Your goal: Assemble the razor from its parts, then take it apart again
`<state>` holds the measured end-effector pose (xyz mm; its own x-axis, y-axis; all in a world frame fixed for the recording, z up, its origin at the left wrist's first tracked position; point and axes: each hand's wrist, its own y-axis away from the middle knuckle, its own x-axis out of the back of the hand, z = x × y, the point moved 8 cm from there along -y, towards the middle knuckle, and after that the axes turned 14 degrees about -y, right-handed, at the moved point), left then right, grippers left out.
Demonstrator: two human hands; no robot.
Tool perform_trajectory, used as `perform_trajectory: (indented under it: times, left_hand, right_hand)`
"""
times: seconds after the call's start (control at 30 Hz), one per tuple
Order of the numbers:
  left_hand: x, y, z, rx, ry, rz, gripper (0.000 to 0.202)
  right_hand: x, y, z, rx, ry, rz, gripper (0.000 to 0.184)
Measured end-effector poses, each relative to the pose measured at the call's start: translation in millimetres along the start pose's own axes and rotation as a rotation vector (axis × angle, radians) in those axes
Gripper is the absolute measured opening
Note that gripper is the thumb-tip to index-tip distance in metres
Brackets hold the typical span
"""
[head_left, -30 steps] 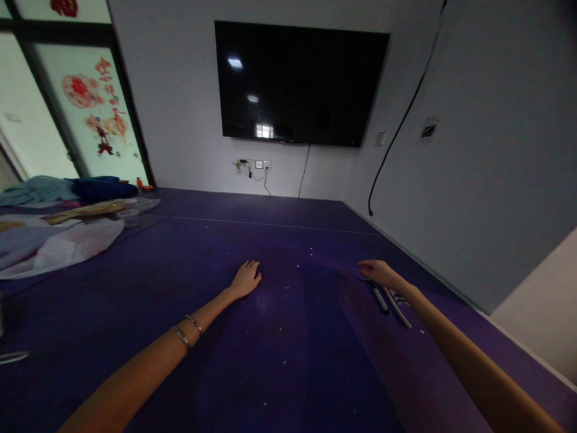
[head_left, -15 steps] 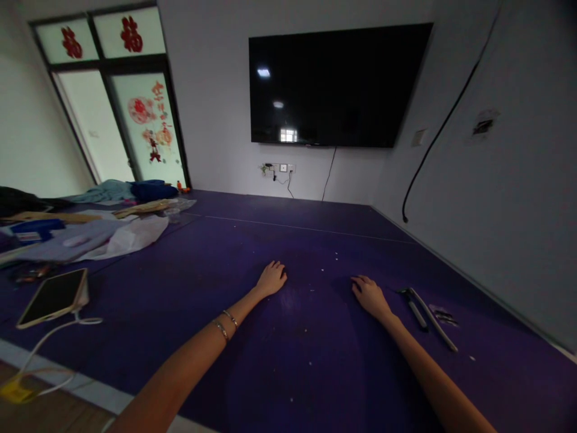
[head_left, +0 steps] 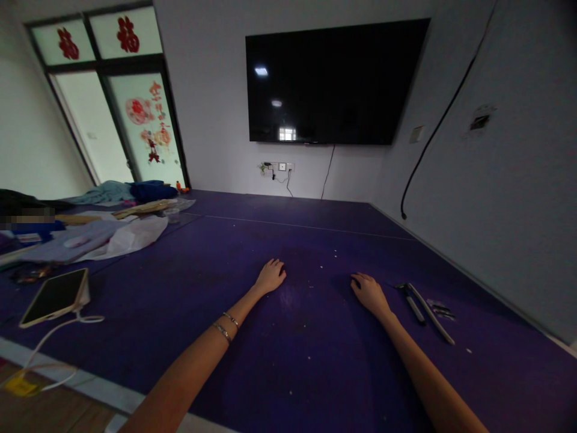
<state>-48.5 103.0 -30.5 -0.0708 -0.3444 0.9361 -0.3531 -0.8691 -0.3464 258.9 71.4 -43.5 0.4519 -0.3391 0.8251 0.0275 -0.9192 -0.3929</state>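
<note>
My left hand (head_left: 271,276) lies palm down on the purple tabletop (head_left: 288,349), fingers loosely stretched out and holding nothing. Two bracelets (head_left: 226,326) circle that wrist. Across a gap to the right, my right hand (head_left: 368,292) also rests on the surface with its fingers apart and no object in it. Just beyond it lies a plier-like tool (head_left: 431,316) with one pale curved handle and one shorter handle. Beside this tool is a small clear packet (head_left: 442,310) with dark slim pieces; what they are is unclear.
A phone (head_left: 56,296) with a white cable (head_left: 47,343) sits at the left. Behind it are plastic sheets (head_left: 135,236), papers and cloths (head_left: 106,192). Tiny pale specks dot the tabletop. A television (head_left: 333,84) hangs on the wall, with a black cable (head_left: 433,129) to its right.
The view has shifted very slightly. Both hands stay in the same places on the tabletop, and no object has been moved.
</note>
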Motion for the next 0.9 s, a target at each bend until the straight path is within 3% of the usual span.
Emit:
perform_trajectory:
  times: [0.9]
  left_hand:
    - [-0.6, 0.3, -3.3, 0.002, 0.053, -0.02, 0.04]
  right_hand:
    - [0.6, 0.2, 0.7, 0.02, -0.037, 0.011, 0.037]
